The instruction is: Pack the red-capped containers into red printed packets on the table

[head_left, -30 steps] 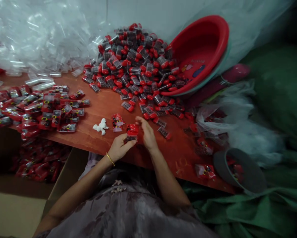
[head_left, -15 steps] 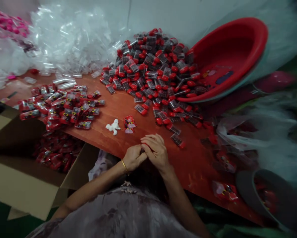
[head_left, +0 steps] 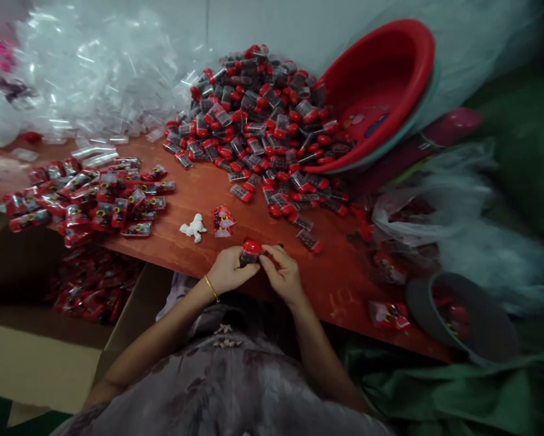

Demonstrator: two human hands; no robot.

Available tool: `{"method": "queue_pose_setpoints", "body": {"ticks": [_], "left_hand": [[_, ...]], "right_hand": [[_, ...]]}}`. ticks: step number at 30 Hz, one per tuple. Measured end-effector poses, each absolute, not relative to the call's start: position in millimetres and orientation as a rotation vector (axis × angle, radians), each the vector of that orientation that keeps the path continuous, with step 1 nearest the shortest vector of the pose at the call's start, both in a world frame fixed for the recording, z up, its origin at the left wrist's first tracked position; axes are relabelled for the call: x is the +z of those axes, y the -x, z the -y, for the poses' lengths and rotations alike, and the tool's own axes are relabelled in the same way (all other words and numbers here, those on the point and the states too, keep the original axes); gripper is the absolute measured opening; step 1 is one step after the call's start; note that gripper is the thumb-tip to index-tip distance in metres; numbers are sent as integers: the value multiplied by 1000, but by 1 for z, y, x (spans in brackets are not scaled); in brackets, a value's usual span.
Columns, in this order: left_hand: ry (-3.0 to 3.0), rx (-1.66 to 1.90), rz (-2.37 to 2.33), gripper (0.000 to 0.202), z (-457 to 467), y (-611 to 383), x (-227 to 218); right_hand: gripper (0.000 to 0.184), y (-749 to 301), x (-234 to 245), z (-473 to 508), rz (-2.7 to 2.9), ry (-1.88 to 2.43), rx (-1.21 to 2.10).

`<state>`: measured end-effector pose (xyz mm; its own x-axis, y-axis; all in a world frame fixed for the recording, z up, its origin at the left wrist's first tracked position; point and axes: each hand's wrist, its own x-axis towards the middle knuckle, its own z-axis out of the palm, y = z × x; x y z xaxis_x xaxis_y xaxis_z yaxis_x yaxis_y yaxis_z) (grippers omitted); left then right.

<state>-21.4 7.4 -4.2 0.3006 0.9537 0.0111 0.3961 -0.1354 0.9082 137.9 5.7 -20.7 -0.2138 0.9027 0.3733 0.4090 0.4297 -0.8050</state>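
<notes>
My left hand (head_left: 230, 266) is closed around a small container (head_left: 250, 253) with a red rounded cap and a dark see-through body, its cap facing up. The fingers of my right hand (head_left: 281, 274) are pinched together against the container's right side. A tiny dark bit shows past those fingers, too small to name. Just beyond my hands lie a red printed packet (head_left: 223, 221) and a crumpled white lump (head_left: 193, 228). Farther back is a big heap of red-capped containers (head_left: 263, 127).
Red printed packs (head_left: 103, 197) pile up at left above an open cardboard box (head_left: 40, 351) filled with more. Clear plastic pieces (head_left: 103, 72) are heaped behind. At right, a red basin (head_left: 420, 66) leans by the heap, near plastic bags (head_left: 476, 236) and a grey round tub (head_left: 417, 303).
My hands have drawn apart a little, uncovering the red-capped container they were covering. My right hand has moved from over it to its side. The whole view has shifted slightly.
</notes>
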Motion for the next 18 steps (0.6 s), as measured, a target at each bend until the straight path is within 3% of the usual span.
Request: {"method": "queue_pose_setpoints", "body": {"ticks": [6,10,18], "left_hand": [[-2082,839,-1301,15,-7,12,-5],[-1964,941,-1308,14,-7,19,-2],[-1537,787,-913,28,-10,34,8]], "right_hand": [[22,-133,-8,-1,1724,1121,804],[24,-155,-11,-3,1569,1320,851],[35,-187,-27,-29,1834,1845,305]]}}
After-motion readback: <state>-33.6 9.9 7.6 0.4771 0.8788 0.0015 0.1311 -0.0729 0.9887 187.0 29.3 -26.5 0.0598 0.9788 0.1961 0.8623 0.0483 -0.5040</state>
